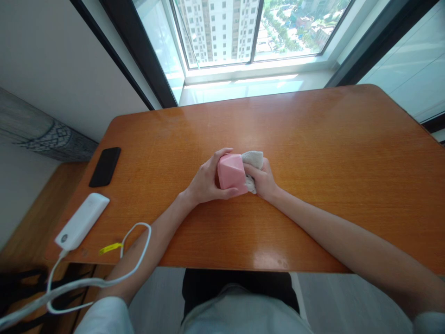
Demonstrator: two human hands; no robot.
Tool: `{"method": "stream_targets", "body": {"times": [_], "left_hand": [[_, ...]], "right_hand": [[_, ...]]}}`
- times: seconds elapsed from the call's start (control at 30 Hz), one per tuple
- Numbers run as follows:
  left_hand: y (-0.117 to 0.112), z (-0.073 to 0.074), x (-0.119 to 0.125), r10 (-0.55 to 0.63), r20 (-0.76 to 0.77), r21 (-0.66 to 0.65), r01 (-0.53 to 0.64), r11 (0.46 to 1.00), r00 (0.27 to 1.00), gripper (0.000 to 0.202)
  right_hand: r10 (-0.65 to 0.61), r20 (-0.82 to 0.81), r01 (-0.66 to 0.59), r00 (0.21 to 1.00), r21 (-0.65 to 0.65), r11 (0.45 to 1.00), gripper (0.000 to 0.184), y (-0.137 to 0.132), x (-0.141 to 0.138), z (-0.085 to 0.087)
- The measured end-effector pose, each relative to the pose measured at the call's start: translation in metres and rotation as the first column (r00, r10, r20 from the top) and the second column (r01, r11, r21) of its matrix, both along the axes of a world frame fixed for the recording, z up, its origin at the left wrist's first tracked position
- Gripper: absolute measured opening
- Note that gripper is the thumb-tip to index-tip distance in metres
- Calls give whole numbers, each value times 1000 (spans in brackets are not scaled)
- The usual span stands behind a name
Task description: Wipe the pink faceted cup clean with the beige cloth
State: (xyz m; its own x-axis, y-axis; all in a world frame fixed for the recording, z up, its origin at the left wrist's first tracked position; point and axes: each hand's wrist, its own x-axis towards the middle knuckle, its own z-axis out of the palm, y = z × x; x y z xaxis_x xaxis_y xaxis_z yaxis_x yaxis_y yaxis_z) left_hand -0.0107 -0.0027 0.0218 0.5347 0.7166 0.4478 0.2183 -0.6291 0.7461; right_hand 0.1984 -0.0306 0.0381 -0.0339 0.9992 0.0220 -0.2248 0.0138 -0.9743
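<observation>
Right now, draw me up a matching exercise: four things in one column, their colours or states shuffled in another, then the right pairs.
1. Phone
2. Faceted object
3. Cloth
4. Power bank

A. Held in the right hand
B. Plugged into a cable
C. Black, lying flat
D. Pink, held by the left hand

Pairs: 1-C; 2-D; 3-A; 4-B

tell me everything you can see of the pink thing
The pink object has flat, angular facets and a smooth surface, perhaps plastic or ceramic. The left hand grips it, fingers on the far side, thumb on the near side. The right hand holds a pale cloth against its right end, hiding any opening there. It is over the wooden table; whether they touch is unclear.
</observation>
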Motion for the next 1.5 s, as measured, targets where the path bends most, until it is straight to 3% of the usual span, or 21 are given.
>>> {"method": "stream_targets", "body": {"times": [0.13,0.33,0.4,0.5,0.67,0.77,0.93,1.23,1.5], "left_hand": [[1,-3,0,-39,49,-168,47,985,998,98],[1,-8,-2,-44,71,-167,55,984,997,100],[3,-10,-3,-46,96,-90,55,994,994,103],[7,-12,-4,-78,71,133,68,989,994,116],[13,-10,-7,-94,-89,493,126,861,992,131],[14,-8,-8,-45,-168,583,136,801,985,127],[12,-5,-7,23,-190,643,107,758,981,117],[2,5,-2,14,-140,541,65,839,990,117],[-3,7,1,10,-50,357,8,934,999,111]], "right_hand": [[22,8,-22,1000,5,1000,31,0,0,-1],[25,-5,-25,1000,-17,1000,28,1,0,-4],[34,-24,-35,999,-24,999,27,2,1,-6],[27,-45,-29,999,-37,999,24,5,2,-9],[-6,-73,1,997,-63,998,24,7,4,-12],[-1,-99,-6,995,-69,998,25,7,3,-12],[-15,-121,4,993,-91,996,24,6,1,-7],[-21,-61,17,998,-57,998,27,2,1,-4],[-4,-14,4,1000,-21,1000,28,2,2,-5]]}}
